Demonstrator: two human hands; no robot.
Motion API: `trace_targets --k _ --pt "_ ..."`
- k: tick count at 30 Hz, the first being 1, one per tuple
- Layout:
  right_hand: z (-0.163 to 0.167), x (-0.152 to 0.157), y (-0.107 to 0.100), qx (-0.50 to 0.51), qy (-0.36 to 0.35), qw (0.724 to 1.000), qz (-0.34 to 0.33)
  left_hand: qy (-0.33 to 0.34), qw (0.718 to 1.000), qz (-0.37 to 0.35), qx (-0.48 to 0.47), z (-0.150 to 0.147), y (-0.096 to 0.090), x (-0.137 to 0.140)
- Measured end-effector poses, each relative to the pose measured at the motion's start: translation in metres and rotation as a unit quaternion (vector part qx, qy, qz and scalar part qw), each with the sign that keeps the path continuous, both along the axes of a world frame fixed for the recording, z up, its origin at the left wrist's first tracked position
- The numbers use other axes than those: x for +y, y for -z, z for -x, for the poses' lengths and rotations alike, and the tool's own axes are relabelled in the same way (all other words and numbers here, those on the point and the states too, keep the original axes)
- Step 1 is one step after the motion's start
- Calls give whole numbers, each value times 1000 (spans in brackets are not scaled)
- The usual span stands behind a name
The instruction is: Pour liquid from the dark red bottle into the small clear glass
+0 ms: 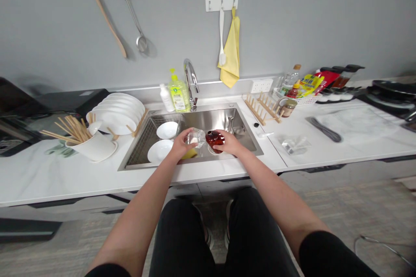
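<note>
White marble desk [48,173] with steel sink [250,140] set in, grey wall behind. Over sink's near edge: left hand [180,146], fingers curled around clear glass [196,136]; yellow sponge [189,153] just under it. Right hand [227,143], fingers closed on amber glass [214,138], touching clear one. Farther left in sink: two white bowls [167,130]. Far edge: faucet [191,78], soap bottle [177,93].
</note>
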State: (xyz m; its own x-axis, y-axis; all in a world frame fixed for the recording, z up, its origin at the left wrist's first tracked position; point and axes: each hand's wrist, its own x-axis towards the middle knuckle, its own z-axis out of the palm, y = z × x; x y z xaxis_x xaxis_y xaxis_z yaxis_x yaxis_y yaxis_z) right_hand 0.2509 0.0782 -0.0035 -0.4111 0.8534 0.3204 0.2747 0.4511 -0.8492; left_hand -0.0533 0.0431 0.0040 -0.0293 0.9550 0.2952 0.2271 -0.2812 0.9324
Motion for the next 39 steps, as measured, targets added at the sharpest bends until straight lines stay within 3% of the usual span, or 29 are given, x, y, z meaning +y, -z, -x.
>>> trace_targets --k 10,39 --pt "1 1 1 -18 -4 999 -36 11 1000 -8 3 2 4 1" --pt "-1 3 1 -42 -12 997 -60 27 994 -53 88 3 4 0"
